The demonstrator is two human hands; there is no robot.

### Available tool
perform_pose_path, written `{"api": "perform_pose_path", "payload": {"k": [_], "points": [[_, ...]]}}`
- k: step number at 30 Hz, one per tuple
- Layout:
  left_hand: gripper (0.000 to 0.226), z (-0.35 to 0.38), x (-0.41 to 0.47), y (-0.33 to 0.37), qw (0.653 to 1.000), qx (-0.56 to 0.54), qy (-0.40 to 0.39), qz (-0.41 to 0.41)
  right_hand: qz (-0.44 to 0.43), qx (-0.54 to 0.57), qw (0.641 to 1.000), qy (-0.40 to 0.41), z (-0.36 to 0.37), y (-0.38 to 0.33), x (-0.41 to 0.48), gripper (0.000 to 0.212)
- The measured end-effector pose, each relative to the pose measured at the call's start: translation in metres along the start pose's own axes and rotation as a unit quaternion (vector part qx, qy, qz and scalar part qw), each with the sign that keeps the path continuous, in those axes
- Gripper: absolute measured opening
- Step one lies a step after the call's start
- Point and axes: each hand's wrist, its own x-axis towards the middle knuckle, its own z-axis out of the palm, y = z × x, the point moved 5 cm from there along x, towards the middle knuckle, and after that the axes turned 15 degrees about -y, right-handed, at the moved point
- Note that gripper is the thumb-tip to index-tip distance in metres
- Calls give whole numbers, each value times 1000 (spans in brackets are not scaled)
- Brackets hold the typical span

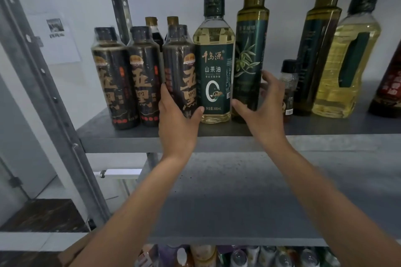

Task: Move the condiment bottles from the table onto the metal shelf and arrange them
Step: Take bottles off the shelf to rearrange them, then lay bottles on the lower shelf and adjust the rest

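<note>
The metal shelf (325, 143) carries the condiment bottles upright on its middle board, in a row running left to right. The tall olive oil bottle (249, 54) stands right of centre, just beside the camellia oil bottle (214, 67). Left of that, touching or very nearly so, stands a dark bottle (180, 67), with 2 other dark bottles (128, 76) further left. A small bottle (288, 84) sits just right of the olive oil bottle, close to the right hand's fingers.

The left hand (175, 119) grasps the dark bottle low down, thumb on its right side and fingers round its left. The right hand (264, 108) is released, with its fingers spread about the foot of the olive oil bottle; I cannot tell whether it touches the glass.

The step looks like closing up and squaring the row. It is best done by sliding, not lifting, with each base flat on the board. The low hold suits the dark bottle. The olive oil bottle is tall and likely top-heavy, so it needs a slow, steady push. The right hand's far fingers could knock the small bottle. Labels should end up facing the near edge, with the bases kept well back from it.
</note>
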Motion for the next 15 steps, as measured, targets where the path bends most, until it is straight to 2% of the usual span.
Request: {"api": "perform_pose_path", "payload": {"k": [2,5,7,10,15], "points": [[99,2,3,0,1000,-8,3,-2,69,81,994,-31,7,9,15,85],[106,4,7,-1,1000,3,6,-21,155,185,968,-72,12,21,22,71],[105,4,10,-2,1000,7,5,-28,165,222,958,-78,11,27,23,58],[93,1,15,-10,999,2,18,-31,167,239,954,-73,9,31,22,54],[78,-5,14,-16,998,-48,27,-16,146,186,969,-75,3,23,16,51]]}}
